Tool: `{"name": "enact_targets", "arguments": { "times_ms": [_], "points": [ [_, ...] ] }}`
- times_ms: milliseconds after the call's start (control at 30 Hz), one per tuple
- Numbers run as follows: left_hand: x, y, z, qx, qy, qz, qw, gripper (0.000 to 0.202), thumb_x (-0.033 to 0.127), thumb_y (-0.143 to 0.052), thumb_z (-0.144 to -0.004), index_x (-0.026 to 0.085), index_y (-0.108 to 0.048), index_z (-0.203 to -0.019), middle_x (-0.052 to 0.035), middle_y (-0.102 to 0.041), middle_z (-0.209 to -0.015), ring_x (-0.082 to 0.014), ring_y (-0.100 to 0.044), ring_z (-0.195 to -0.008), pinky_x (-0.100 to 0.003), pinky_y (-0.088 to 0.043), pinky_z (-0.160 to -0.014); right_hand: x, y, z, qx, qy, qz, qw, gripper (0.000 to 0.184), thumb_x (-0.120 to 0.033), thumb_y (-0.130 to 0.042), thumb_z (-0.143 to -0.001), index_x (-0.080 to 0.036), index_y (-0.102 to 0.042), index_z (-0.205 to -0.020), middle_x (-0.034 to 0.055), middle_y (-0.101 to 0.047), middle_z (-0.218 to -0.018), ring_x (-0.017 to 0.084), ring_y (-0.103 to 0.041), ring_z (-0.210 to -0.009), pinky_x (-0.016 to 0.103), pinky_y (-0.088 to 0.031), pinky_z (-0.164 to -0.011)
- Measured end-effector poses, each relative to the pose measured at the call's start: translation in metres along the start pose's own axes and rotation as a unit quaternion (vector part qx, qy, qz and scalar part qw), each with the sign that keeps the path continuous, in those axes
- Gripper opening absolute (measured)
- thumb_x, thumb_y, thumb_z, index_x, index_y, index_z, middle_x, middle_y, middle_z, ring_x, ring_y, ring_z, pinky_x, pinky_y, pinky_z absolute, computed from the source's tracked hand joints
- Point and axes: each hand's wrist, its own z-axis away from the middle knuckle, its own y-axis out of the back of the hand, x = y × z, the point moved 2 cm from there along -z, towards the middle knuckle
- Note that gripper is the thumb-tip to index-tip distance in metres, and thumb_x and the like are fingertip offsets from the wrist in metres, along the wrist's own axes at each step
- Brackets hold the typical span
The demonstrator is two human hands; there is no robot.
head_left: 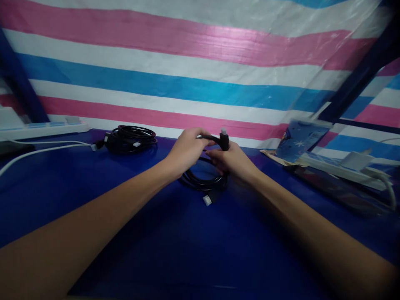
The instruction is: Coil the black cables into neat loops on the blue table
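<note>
Left hand (187, 152) pinches the black cable (201, 186), coiled at the table's (187, 246) middle; right hand (234, 161) seems closed round it too, though blurred. If either slackens, the cable could spring loose.

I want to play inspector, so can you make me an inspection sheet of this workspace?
Surface: blue table.
Job's things: coiled black cable; upper plug points up, lower plug lies in front.
Clutter: blue packet and dark flat object, right.
Hands: left hand grips the cable near the upper plug; right hand holds the coil's right side.
Other cables: second black coil and white cable, left.
Surroundings: striped sheet behind.
</note>
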Motion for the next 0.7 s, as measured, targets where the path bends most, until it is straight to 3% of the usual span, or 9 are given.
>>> {"name": "enact_targets", "arguments": {
  "times_ms": [100, 200, 267, 367, 433, 533, 633, 700],
  "points": [
    [-0.001, 0.005, -0.002, 0.062, 0.063, 0.187, 0.978, 0.008, 0.013, -0.044, -0.084, 0.018, -0.05, -0.085, 0.0091, -0.024, -0.046, -0.0048, -0.021, -0.034, -0.021, -0.017, -0.038, 0.0, -0.002, -0.001, -0.002, -0.036, -0.14, 0.99, 0.013, -0.013, -0.06, -0.075, -0.016, -0.056, -0.087, -0.0021, -0.053, -0.057, 0.007, -0.047, -0.045, 0.019, -0.042, -0.045],
    [-0.003, 0.011, -0.004, 0.128, 0.077, 0.288, 0.946, 0.011, 0.011, -0.041, -0.087, 0.019, -0.042, -0.08, 0.0101, -0.021, -0.046, -0.0046, -0.018, -0.035, -0.02, -0.022, -0.038, -0.003, -0.006, -0.001, -0.015, -0.05, -0.243, 0.969, 0.005, -0.015, -0.056, -0.082, -0.015, -0.056, -0.087, 0.0003, -0.059, -0.066, 0.008, -0.055, -0.057, 0.019, -0.046, -0.056],
    [-0.006, 0.01, -0.005, 0.114, 0.086, 0.296, 0.944, 0.008, 0.013, -0.043, -0.087, 0.019, -0.043, -0.081, 0.0102, -0.022, -0.046, -0.0045, -0.021, -0.036, -0.019, -0.028, -0.04, -0.004, -0.006, -0.001, -0.008, -0.049, -0.256, 0.965, 0.004, -0.018, -0.051, -0.087, -0.016, -0.054, -0.088, -0.0032, -0.053, -0.058, 0.006, -0.05, -0.05, 0.02, -0.046, -0.056],
    [-0.01, 0.007, -0.006, 0.019, 0.078, 0.201, 0.976, 0.005, 0.016, -0.049, -0.083, 0.016, -0.051, -0.079, 0.0074, -0.033, -0.048, -0.0051, -0.034, -0.039, -0.021, -0.034, -0.042, -0.003, -0.001, 0.0, 0.009, -0.045, -0.2, 0.979, 0.004, -0.017, -0.051, -0.087, -0.017, -0.053, -0.091, -0.0109, -0.03, -0.046, 0.004, -0.027, -0.037, 0.018, -0.036, -0.043],
    [-0.012, 0.005, -0.007, -0.028, 0.048, 0.09, 0.994, 0.004, 0.016, -0.052, -0.079, 0.015, -0.055, -0.077, 0.004, -0.041, -0.052, -0.0075, -0.042, -0.043, -0.023, -0.037, -0.045, -0.001, 0.004, -0.001, 0.004, -0.032, -0.119, 0.992, 0.009, -0.016, -0.055, -0.084, -0.018, -0.055, -0.093, -0.0116, -0.025, -0.046, 0.003, -0.021, -0.035, 0.018, -0.026, -0.036],
    [-0.015, 0.007, -0.007, 0.017, -0.019, -0.098, 0.995, 0.017, 0.019, -0.058, -0.074, 0.015, -0.059, -0.091, -0.0025, -0.057, -0.064, -0.0141, -0.054, -0.056, -0.029, -0.042, -0.055, 0.002, 0.012, -0.005, 0.002, 0.009, 0.062, 0.998, 0.011, -0.02, -0.054, -0.083, -0.019, -0.059, -0.092, -0.0082, -0.035, -0.048, 0.005, -0.029, -0.033, 0.021, -0.024, -0.035],
    [-0.011, 0.009, -0.003, 0.098, -0.131, -0.269, 0.949, 0.054, 0.016, -0.06, -0.072, 0.016, -0.047, -0.124, -0.0101, -0.066, -0.099, -0.0216, -0.06, -0.086, -0.034, -0.045, -0.071, 0.004, 0.017, -0.01, 0.028, 0.067, 0.242, 0.968, 0.015, -0.02, -0.049, -0.084, -0.016, -0.063, -0.088, -0.0025, -0.049, -0.053, 0.01, -0.043, -0.04, 0.024, -0.03, -0.042],
    [-0.003, 0.005, 0.003, 0.096, -0.247, -0.393, 0.88, 0.061, 0.01, -0.055, -0.075, 0.016, -0.041, -0.133, -0.0124, -0.06, -0.118, -0.0245, -0.056, -0.104, -0.038, -0.043, -0.084, 0.002, 0.016, -0.011, 0.048, 0.118, 0.32, 0.939, 0.017, -0.013, -0.046, -0.082, -0.015, -0.064, -0.082, 0.0031, -0.059, -0.062, 0.014, -0.053, -0.054, 0.026, -0.035, -0.052]
  ]
}}
